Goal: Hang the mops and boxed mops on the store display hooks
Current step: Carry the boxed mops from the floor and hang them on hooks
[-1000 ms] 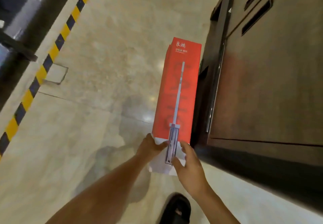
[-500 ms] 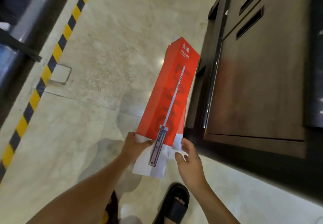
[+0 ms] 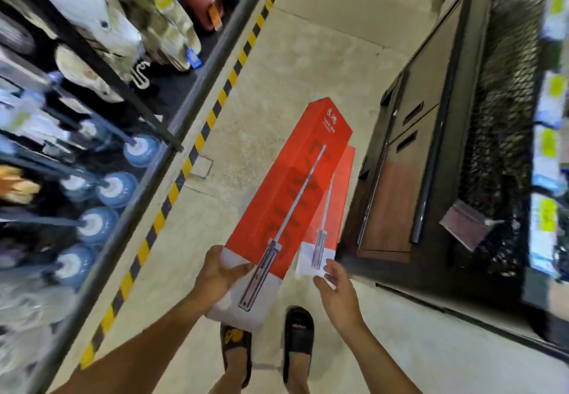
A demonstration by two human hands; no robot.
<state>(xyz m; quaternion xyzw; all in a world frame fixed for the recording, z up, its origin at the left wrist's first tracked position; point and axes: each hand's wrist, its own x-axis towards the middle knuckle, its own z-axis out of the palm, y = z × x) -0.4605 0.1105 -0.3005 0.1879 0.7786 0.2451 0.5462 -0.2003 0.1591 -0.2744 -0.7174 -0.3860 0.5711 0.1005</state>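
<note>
A long red and white boxed mop is tilted up off the floor, its white end low. My left hand grips that white end from the left side. A second red boxed mop stands behind it against the dark cabinet, its white end nearest me. My right hand is beside that white end with fingers relaxed, fingertips at its lower corner. Mops with blue round heads hang on the display rack at the left.
The dark wooden cabinet fills the right side. A black and yellow hazard stripe runs along the rack's base on the pale tiled floor. My two feet in dark slippers stand below the boxes. Blurred goods hang at the upper left.
The view swung up, bringing the display rack into sight. My left hand lifted and tilted the front box leftward, uncovering a second box behind. My right hand came off the front box.
</note>
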